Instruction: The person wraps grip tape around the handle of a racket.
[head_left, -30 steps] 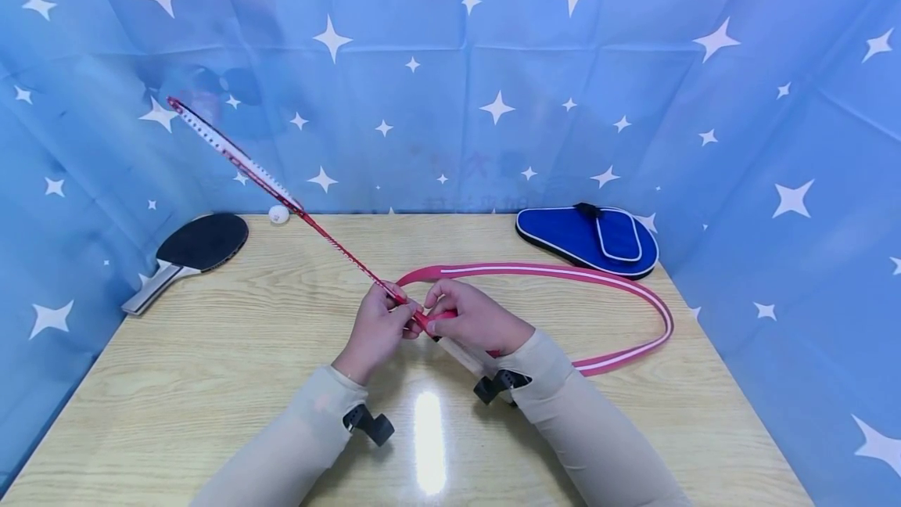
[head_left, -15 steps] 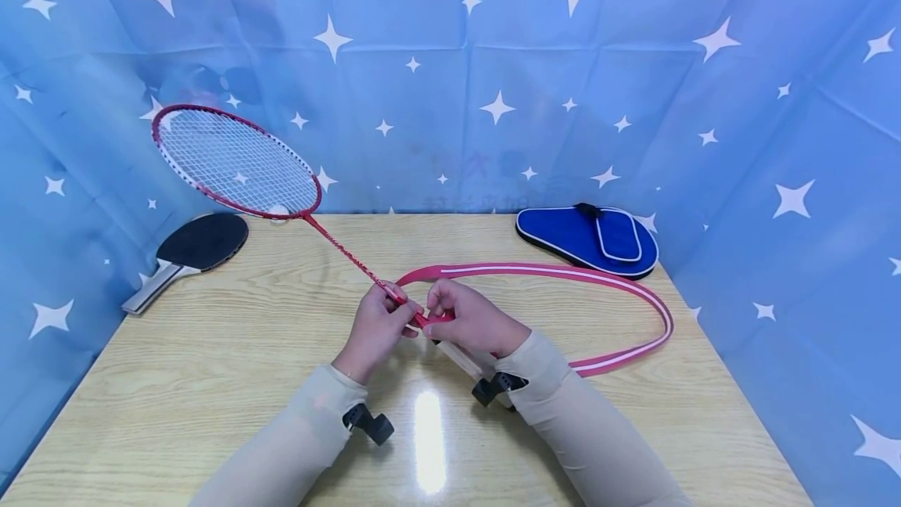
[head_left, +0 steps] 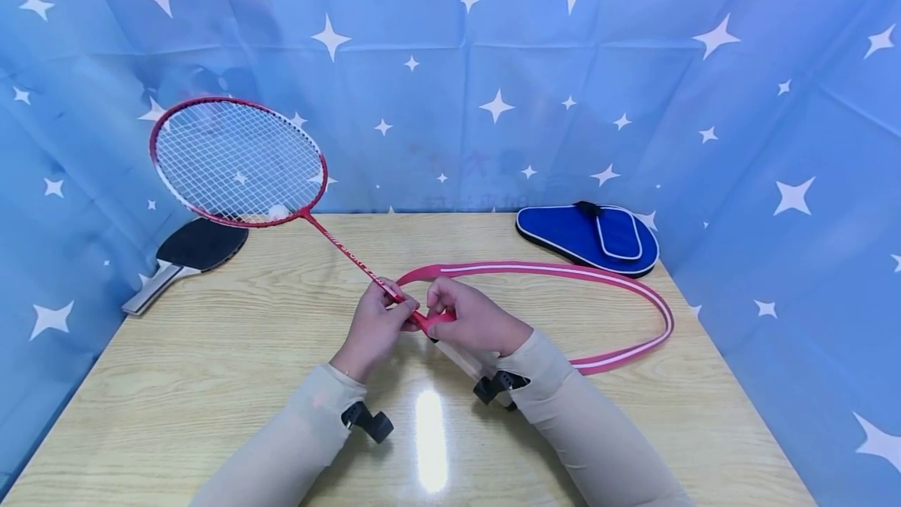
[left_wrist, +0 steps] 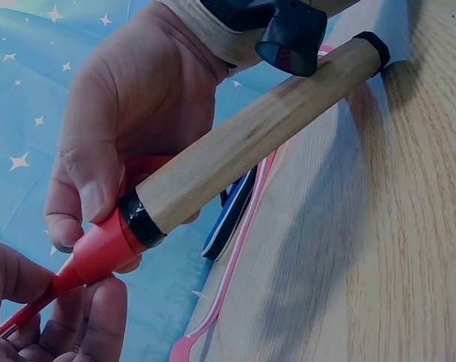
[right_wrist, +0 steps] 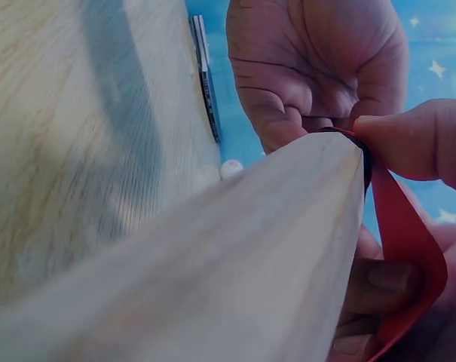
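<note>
A badminton racket (head_left: 339, 247) slants up to the left, its strung head raised above the table's far left. My left hand (head_left: 375, 329) pinches the lower shaft near the red cone (left_wrist: 101, 255). Below the cone, a black band (left_wrist: 139, 219) rings the top of the bare wooden handle (left_wrist: 261, 128). At that joint my right hand (head_left: 482, 321) pinches a red strip of grip tape (right_wrist: 412, 245) between thumb and fingers. The rest of the tape, with a white centre line, loops out to the right. In the head view, the right forearm partly hides the handle.
At the back left lie a black table tennis bat (head_left: 211, 245) and, seen through the strings, a white ball (head_left: 278, 213). A blue bat case (head_left: 556, 235) lies at the back right. Starry blue curtains (head_left: 422, 100) border the wooden table (head_left: 176, 382).
The racket has turned about its shaft, so its head goes from nearly edge-on to broad face towards the head camera. Both hands stay almost in place, and the tape loop lies as before.
</note>
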Demonstrator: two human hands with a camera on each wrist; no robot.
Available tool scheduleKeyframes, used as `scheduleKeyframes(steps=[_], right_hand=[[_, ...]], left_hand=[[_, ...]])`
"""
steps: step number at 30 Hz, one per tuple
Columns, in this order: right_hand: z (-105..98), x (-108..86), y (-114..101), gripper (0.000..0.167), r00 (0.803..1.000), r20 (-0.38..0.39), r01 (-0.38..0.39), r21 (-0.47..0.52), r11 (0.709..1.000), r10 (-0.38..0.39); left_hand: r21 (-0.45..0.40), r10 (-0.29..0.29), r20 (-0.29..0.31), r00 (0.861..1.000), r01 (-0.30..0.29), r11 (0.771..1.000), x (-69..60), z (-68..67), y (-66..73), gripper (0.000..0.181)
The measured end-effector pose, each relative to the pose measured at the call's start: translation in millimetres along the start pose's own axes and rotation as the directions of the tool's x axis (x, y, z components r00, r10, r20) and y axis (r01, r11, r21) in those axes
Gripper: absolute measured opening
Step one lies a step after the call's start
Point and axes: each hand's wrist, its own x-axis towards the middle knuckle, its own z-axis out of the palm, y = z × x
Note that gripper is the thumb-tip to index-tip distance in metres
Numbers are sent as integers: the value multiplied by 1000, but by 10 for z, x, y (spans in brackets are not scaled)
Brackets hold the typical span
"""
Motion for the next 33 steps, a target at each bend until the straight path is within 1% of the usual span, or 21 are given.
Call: scheduleKeyframes(steps=[3,7,11,17,23,26,29,31,33], right_hand=[[-4,-6,-15,28,1000,-8,-3,8,1000,3],[-9,-15,-27,28,999,-42,-17,-16,1000,16],[-7,-21,-41,27,997,-73,-28,-54,998,24],[2,-25,-53,30,996,-82,-27,-94,995,19],[-12,-39,-69,32,997,-73,-40,-144,989,29],[-45,-50,-83,30,998,-45,-45,-170,984,38],[-87,-70,-110,29,1000,-14,-23,-172,985,21],[-106,-79,-119,29,1000,2,1,-153,988,-1],[-111,-86,-134,31,1000,-1,17,-139,990,-17]], left_hand=[[-15,-1,-1,1000,1,1000,-6,-1,10,16],[-18,-9,8,1000,9,1000,-4,4,-9,16],[9,-22,32,999,21,1000,0,-3,-35,21],[11,-30,72,997,30,999,14,-18,-50,26],[11,-48,93,995,47,999,18,-46,-36,25],[2,-51,98,994,51,999,28,-52,-40,24],[-14,-42,115,992,44,999,28,-49,-38,23],[-20,-36,126,991,39,999,23,-47,-33,23],[-20,-31,144,989,34,999,20,-48,-29,22]])
